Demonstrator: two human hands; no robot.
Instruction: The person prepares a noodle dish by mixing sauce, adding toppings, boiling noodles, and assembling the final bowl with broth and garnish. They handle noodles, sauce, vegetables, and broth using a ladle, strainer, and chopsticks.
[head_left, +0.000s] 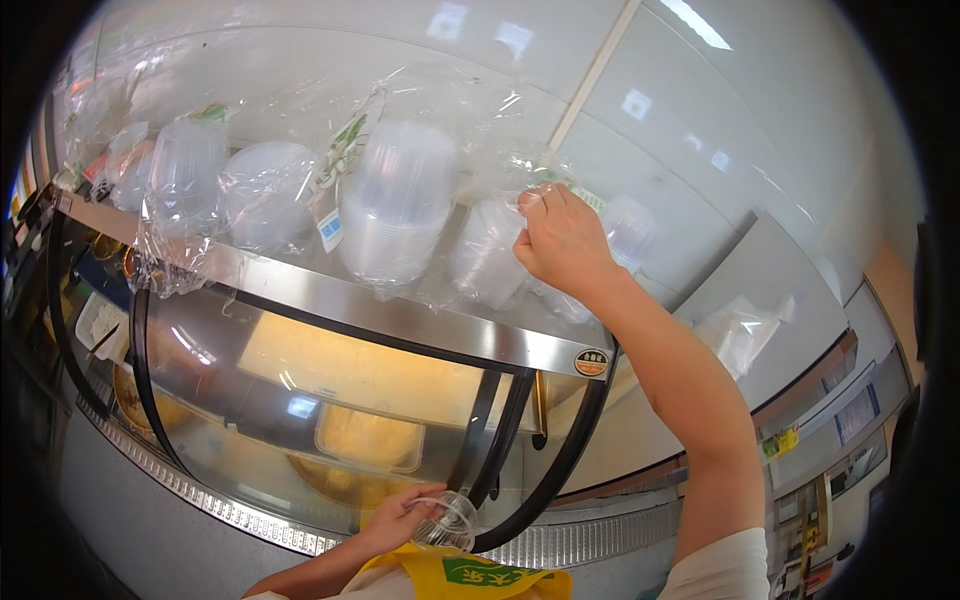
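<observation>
Down by the yellow apron (487, 574), my left hand (401, 517) holds a clear plastic container (448, 523) by its rim. My right arm reaches up over a glass display case. There my right hand (566, 244) has its fingers closed on the gathered film of a clear plastic bag (536, 161). Under that hand a stack of clear plastic containers (484, 251) lies tilted inside plastic film. Left of it stands a taller bagged stack of clear plastic tubs (397, 202). The fingertips of my right hand are partly hidden.
More bagged plastic tubs (270, 191) and containers (184, 165) line the steel top edge (322, 289) of the display case. Behind its curved glass (225, 375) sits a tray of yellow food (367, 436). A white panel wall (480, 45) rises behind. At right lies a white plastic bag (750, 330).
</observation>
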